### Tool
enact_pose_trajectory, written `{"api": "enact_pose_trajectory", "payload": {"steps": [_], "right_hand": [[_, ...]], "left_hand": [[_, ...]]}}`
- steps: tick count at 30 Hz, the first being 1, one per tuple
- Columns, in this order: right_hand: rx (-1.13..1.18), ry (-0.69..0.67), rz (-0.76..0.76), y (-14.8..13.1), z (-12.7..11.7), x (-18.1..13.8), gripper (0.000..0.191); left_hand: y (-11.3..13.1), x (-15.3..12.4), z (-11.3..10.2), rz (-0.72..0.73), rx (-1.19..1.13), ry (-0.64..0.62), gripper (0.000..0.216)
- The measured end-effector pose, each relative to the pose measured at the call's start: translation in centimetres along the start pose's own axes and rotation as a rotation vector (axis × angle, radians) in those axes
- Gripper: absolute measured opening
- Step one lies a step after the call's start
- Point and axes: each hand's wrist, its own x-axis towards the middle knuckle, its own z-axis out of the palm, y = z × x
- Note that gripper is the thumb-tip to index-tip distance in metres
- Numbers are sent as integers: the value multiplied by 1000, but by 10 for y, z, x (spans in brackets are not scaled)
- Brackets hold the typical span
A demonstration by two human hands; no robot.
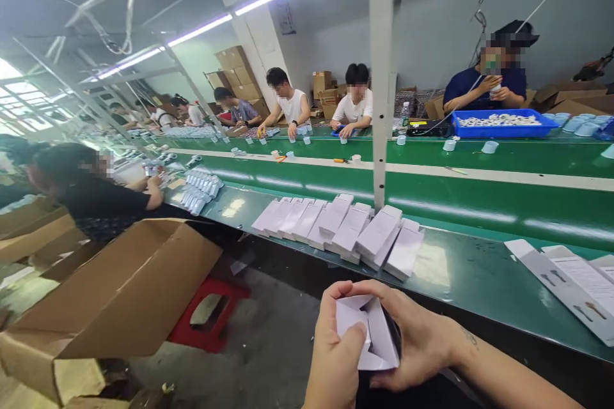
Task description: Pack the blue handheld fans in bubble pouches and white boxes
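Observation:
Between my two hands, low in the head view, is a small white carton (384,339) with its end flaps facing me. My left hand (333,358) grips its left side, and the thumb presses on an inner flap. My right hand (417,332) wraps round the right and far sides of the same carton. Its far end and whatever may be inside are hidden. Beyond my hands, stacks of flat white cartons (345,227) lie on the green bench top (460,275). Printed white cartons (566,287) lie at the right.
A large open cardboard box (139,294) stands at the left, beside a red stool (211,316). A green conveyor belt (480,198) runs behind the bench, past a white post (380,77). Several people work along it. A blue tray (503,128) of white parts sits across the belt.

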Motion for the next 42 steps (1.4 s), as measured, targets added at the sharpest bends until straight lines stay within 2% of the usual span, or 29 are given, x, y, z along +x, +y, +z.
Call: {"api": "enact_pose_trajectory", "payload": {"steps": [4, 7, 11, 16, 18, 23, 27, 31, 34, 37, 39, 41, 42], "right_hand": [[-14, -61, -73, 4, 54, 51, 104], [54, -87, -120, 15, 92, 88, 112], [118, -114, -151, 22, 133, 130, 117], [1, -140, -236, 22, 171, 171, 116], [-29, -124, -259, 29, 179, 190, 117], [110, -190, -304, 60, 182, 260, 121], [115, -234, -399, 89, 193, 330, 121], [156, -214, -453, 111, 205, 397, 121], [82, -236, -554, 123, 206, 446, 115], [-22, -277, -692, 138, 203, 484, 116], [-53, -275, -759, 151, 199, 499, 120], [-60, -268, -689, 165, 196, 505, 119], [-29, -247, -571, 170, 195, 506, 118]], "left_hand": [[22, -1, -77, -19, -21, -28, 57], [44, -2, -126, -69, -78, -51, 64], [65, 0, -175, -113, -150, -18, 72], [76, 22, -223, -136, -200, 163, 78], [82, 35, -240, -131, -202, 169, 80], [107, 73, -283, -91, -246, 33, 74], [135, 117, -315, -21, -236, 168, 57], [167, 165, -348, 63, -319, 265, 63], [186, 198, -369, 8, -454, 313, 60], [204, 228, -387, -108, -516, 164, 57], [218, 247, -400, -126, -489, 56, 55], [233, 267, -414, -113, -423, 24, 56], [238, 278, -421, -86, -390, 33, 59]]}}
